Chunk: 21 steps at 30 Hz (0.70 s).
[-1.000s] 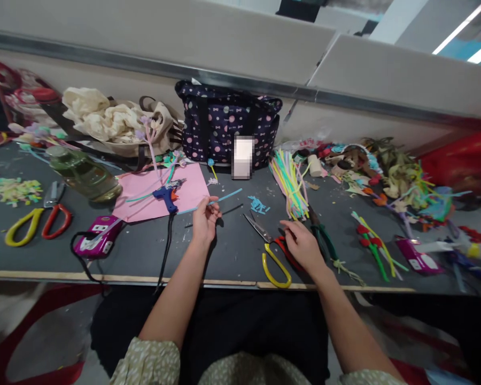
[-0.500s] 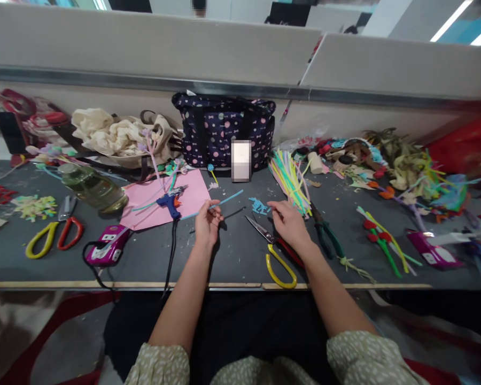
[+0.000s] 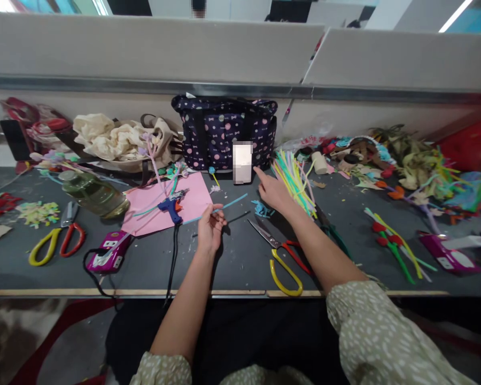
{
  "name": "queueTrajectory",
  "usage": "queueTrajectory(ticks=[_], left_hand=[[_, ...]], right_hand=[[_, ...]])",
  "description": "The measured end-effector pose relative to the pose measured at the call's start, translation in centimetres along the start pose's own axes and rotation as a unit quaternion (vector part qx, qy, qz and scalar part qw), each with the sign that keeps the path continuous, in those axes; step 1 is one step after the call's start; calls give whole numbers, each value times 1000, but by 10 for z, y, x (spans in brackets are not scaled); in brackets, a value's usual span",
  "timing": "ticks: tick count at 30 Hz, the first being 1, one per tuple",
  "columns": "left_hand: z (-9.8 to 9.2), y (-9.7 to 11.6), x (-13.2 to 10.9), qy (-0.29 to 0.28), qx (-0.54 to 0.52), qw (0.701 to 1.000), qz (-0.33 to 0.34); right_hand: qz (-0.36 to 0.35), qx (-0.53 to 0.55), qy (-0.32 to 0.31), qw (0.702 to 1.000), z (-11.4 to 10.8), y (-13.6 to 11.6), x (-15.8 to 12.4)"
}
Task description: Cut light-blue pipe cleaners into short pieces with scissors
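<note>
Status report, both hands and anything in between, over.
Left hand: holding blue stem. Right hand: index finger extended toward phone. Scissors lying between forearms.

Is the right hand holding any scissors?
No, the right hand points ahead, while both pairs of metal scissors with yellow and red handles lie on the dark grey table.

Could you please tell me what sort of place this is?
Probably a craft workspace, judging by the blue glue gun, the bundle of pastel pipe cleaners and the small heap of blue clippings.
</note>
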State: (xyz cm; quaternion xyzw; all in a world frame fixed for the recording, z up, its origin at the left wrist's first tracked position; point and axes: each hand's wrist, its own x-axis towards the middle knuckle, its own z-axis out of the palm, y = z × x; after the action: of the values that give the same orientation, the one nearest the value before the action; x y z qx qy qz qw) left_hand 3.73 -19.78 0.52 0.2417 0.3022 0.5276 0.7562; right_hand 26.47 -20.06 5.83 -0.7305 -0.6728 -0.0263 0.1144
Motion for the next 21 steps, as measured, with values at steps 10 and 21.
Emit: queueTrajectory(ticks=[10,21], left_hand=[[1,2,0,11,-15,1000,-11],[-1,0,-1,10,-31,999,-12]], right_hand=[[27,-50,-37,998,10,2,60],[32,-54,-50,997,13,1,70]])
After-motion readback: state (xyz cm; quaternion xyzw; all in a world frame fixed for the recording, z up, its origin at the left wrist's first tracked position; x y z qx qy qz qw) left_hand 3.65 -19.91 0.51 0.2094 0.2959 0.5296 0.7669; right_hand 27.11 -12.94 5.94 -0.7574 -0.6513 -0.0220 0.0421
